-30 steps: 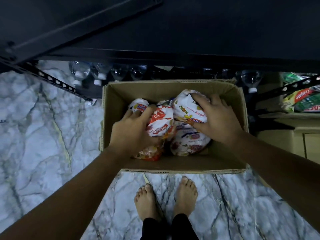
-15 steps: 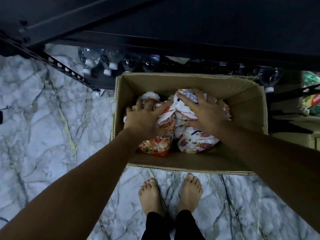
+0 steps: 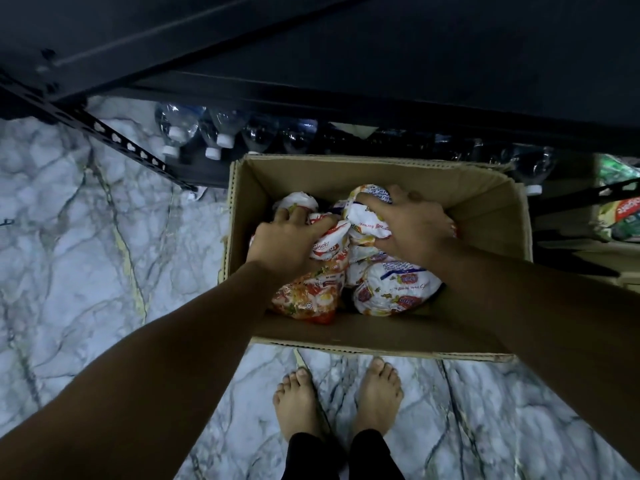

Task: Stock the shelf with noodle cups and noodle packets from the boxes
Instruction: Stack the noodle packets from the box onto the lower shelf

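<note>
Both your hands are down inside the cardboard box (image 3: 381,166), close together but not touching; your left hand (image 3: 291,244) curls over the red-and-white packet (image 3: 330,242) in the box's left half, and your right hand (image 3: 412,230) clamps round the top white packet (image 3: 367,216) near the box's middle. The rest of the noodle packets lie heaped in the box below your hands: an orange packet (image 3: 308,296) and a large white packet (image 3: 391,289) towards the box's near wall; the shelf (image 3: 346,64) runs just beyond the box's far wall, and I can see no noodles on it.

Mind the lift; the wrappers look slick and puffed, so a shallow hold could let one slide out and drop back into the box. A hard squeeze would likely crush the noodles inside. The packets overlap, so pulling two at once may drag a neighbour over the box's rim – and the shelf edge hangs close above the box, so I'd expect a quick rise to knock your knuckles or a packet against it.

Against a second ago, your right hand has shifted from the packet's side to its top, with the fingers wrapped further round it; your left hand has reached deeper towards the box's far left corner – neither packet has left the box.
</note>
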Demonstrator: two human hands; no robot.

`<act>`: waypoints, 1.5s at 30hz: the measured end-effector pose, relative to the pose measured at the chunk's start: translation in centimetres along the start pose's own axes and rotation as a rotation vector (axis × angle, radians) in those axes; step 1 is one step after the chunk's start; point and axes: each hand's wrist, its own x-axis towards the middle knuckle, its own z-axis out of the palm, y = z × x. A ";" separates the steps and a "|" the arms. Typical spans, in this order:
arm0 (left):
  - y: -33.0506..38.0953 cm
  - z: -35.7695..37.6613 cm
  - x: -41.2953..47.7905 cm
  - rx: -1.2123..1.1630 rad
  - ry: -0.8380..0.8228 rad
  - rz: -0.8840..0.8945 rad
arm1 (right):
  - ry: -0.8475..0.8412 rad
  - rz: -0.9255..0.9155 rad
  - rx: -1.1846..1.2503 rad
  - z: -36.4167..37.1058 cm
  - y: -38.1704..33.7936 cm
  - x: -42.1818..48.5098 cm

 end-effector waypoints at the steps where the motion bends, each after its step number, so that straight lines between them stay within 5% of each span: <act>1: 0.2 -0.9 -0.7 -0.017 0.012 -0.003 | 0.013 0.014 0.036 -0.9 -0.1 -0.9; 12: 2.1 -19.5 -18.3 -0.145 0.175 -0.061 | 0.095 0.179 0.378 -20.0 -3.1 -19.8; 22: 3.9 -40.5 -33.1 -0.008 0.263 -0.040 | 0.158 0.158 0.313 -40.5 -7.3 -33.6; 31: 4.0 -57.3 -36.3 0.143 0.549 0.052 | 0.345 0.091 0.264 -56.0 -5.5 -39.7; 38: 5.0 -69.0 -36.5 0.190 0.661 0.056 | 0.517 0.016 0.155 -66.4 -3.0 -41.4; 45: 3.7 -74.7 -34.1 0.185 0.702 0.060 | 0.514 -0.027 0.111 -72.4 -1.7 -39.2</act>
